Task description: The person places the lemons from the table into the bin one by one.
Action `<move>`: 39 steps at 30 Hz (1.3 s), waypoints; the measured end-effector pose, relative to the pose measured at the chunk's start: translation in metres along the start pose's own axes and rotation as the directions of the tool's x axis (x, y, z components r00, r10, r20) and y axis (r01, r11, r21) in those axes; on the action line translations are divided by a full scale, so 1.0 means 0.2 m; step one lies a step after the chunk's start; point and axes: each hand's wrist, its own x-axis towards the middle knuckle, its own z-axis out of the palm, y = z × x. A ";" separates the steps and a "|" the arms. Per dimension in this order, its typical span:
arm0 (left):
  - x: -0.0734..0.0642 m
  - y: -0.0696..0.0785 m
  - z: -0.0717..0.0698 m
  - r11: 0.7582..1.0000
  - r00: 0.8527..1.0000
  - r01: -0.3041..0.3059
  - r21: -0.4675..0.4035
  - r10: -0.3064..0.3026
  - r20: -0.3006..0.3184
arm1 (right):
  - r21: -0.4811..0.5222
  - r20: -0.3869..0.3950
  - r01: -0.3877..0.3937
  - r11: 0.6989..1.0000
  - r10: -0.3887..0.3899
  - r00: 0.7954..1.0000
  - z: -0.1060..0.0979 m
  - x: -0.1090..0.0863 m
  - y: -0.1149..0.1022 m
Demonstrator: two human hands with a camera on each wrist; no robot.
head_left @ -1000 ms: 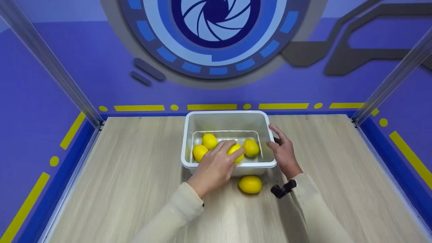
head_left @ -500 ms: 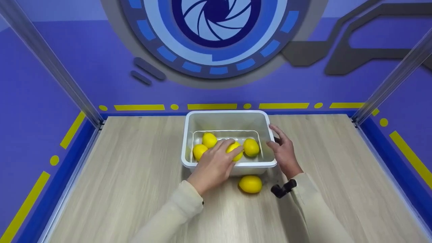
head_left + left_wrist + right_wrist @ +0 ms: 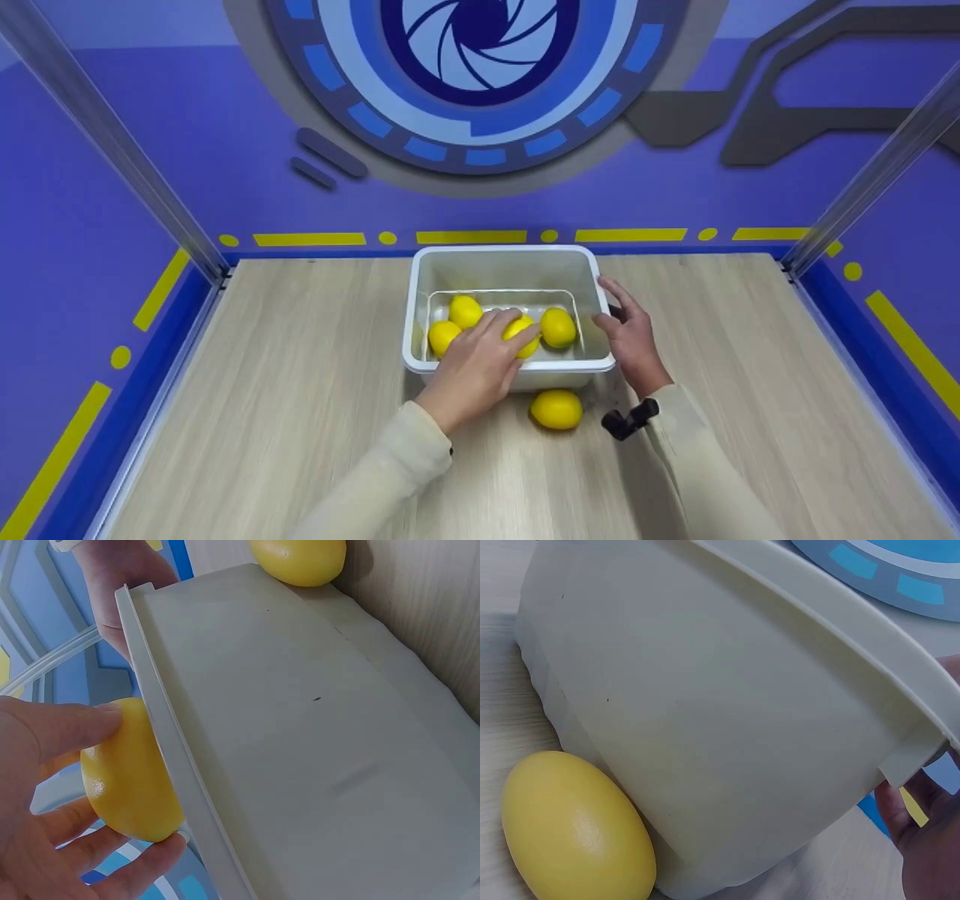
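My left hand (image 3: 480, 367) reaches over the near rim of a white plastic bin (image 3: 510, 367). Between its thumb and fingers it holds a yellow lemon (image 3: 131, 772), which in the left wrist view shows at the level of the rim. Other lemons lie inside: one lemon (image 3: 466, 312) at the back left, another lemon (image 3: 444, 337) in front of it, and a third lemon (image 3: 558, 328) on the right. My right hand (image 3: 634, 345) grips the bin's right rim, with some fingers hidden behind it. Outside, one lemon (image 3: 577, 829) rests on the table by the bin's near wall.
The wooden table (image 3: 315, 420) spreads to both sides of the bin. A blue printed wall (image 3: 360, 202) stands close behind the bin, and side panels with metal corner posts (image 3: 154, 176) flank the table. A black device (image 3: 630, 420) sits at the right wrist.
My left hand has shifted very slightly away from me with the lemon. My right hand, the bin and the other lemons stay where they were.
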 end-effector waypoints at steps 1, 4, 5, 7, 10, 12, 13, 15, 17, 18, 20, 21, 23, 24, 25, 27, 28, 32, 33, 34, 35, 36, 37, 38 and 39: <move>0.00 0.00 0.00 1.000 1.000 -0.002 0.000 0.002 -0.003 | 0.001 0.000 0.000 1.000 0.000 1.000 0.00 0.00 0.00; 0.00 0.00 0.00 1.000 1.000 -0.006 0.004 0.006 -0.013 | 0.001 0.000 -0.001 1.000 0.001 1.000 0.00 0.00 -0.01; 0.00 0.00 0.01 1.000 1.000 -0.007 0.006 0.007 -0.015 | 0.002 0.001 -0.002 1.000 0.002 1.000 0.00 -0.01 -0.01; 0.00 0.00 0.01 1.000 1.000 -0.008 0.008 0.008 -0.017 | -0.002 0.002 -0.004 1.000 0.004 1.000 0.00 -0.01 -0.01; 0.00 0.00 0.01 1.000 1.000 -0.003 0.008 0.003 -0.011 | -0.008 0.004 -0.008 1.000 0.008 1.000 0.00 0.00 -0.01; 0.00 0.00 0.01 1.000 1.000 0.003 0.007 -0.003 -0.006 | -0.008 0.004 -0.009 1.000 0.009 1.000 0.00 0.00 -0.01; 0.00 0.00 0.01 1.000 1.000 0.005 0.005 -0.005 -0.004 | -0.008 0.004 -0.009 1.000 0.009 1.000 0.00 0.00 -0.01; 0.00 0.01 0.01 1.000 1.000 0.009 0.004 -0.009 0.001 | -0.005 0.003 -0.001 1.000 0.001 1.000 0.00 -0.01 0.00; -0.01 0.01 0.01 1.000 1.000 0.011 0.003 -0.011 0.007 | 0.007 -0.002 0.011 1.000 -0.011 1.000 0.00 0.00 0.00; -0.01 0.01 0.01 1.000 1.000 0.012 0.002 -0.012 0.010 | 0.010 -0.004 0.016 1.000 -0.016 1.000 0.00 0.00 0.00; -0.02 0.02 0.01 1.000 1.000 0.014 0.006 -0.014 0.014 | 0.017 -0.005 0.025 1.000 -0.025 1.000 0.00 0.00 0.00; -0.02 0.02 0.01 1.000 1.000 0.016 0.008 -0.016 0.016 | 0.022 -0.004 0.027 0.999 -0.027 1.000 0.00 0.00 0.00; -0.03 0.03 0.01 1.000 1.000 0.015 0.011 -0.015 0.016 | 0.019 -0.004 0.019 1.000 -0.019 1.000 0.00 0.00 0.00; -0.03 0.03 0.01 1.000 1.000 0.013 0.010 -0.014 0.015 | 0.019 -0.003 0.014 1.000 -0.014 1.000 0.00 0.00 0.00; -0.03 0.04 0.01 1.000 1.000 0.010 0.011 -0.010 0.016 | 0.017 0.001 0.007 1.000 -0.007 1.000 0.00 0.00 0.00; -0.04 0.05 0.01 1.000 1.000 0.004 0.006 -0.004 0.018 | 0.008 0.006 -0.009 1.000 0.009 1.000 0.00 0.00 0.00; -0.04 0.05 0.01 1.000 1.000 0.001 0.004 -0.001 0.019 | 0.005 0.010 -0.016 1.000 0.016 1.000 0.00 0.00 -0.01; -0.06 0.07 0.01 1.000 1.000 -0.012 -0.002 0.012 0.015 | -0.004 0.030 -0.035 0.999 0.035 0.999 -0.01 0.00 -0.01; -0.06 0.07 0.01 1.000 1.000 -0.017 -0.003 0.017 0.009 | -0.001 0.034 -0.036 0.999 0.036 0.999 -0.01 0.00 -0.01; -0.06 0.07 0.01 1.000 1.000 -0.022 -0.004 0.022 0.002 | 0.002 0.039 -0.040 0.999 0.040 0.998 -0.01 -0.01 -0.02; -0.06 0.08 0.01 1.000 1.000 -0.029 -0.004 0.029 -0.008 | 0.001 0.042 -0.047 0.999 0.047 0.998 -0.01 0.00 -0.02; -0.06 0.08 0.00 0.999 0.999 -0.037 -0.001 0.037 -0.019 | -0.001 0.042 -0.048 0.999 0.048 0.998 -0.01 0.00 -0.02; -0.06 0.09 0.00 0.999 0.999 -0.044 -0.001 0.044 -0.031 | -0.002 0.043 -0.049 0.999 0.049 0.998 -0.01 0.00 -0.02; -0.06 0.09 0.00 0.999 0.998 -0.051 -0.003 0.051 -0.044 | -0.001 0.045 -0.051 0.999 0.051 0.998 -0.01 0.00 -0.03; -0.07 0.09 0.00 0.998 0.997 -0.060 -0.003 0.060 -0.058 | 0.005 0.049 -0.051 0.999 0.050 0.998 -0.02 -0.01 -0.03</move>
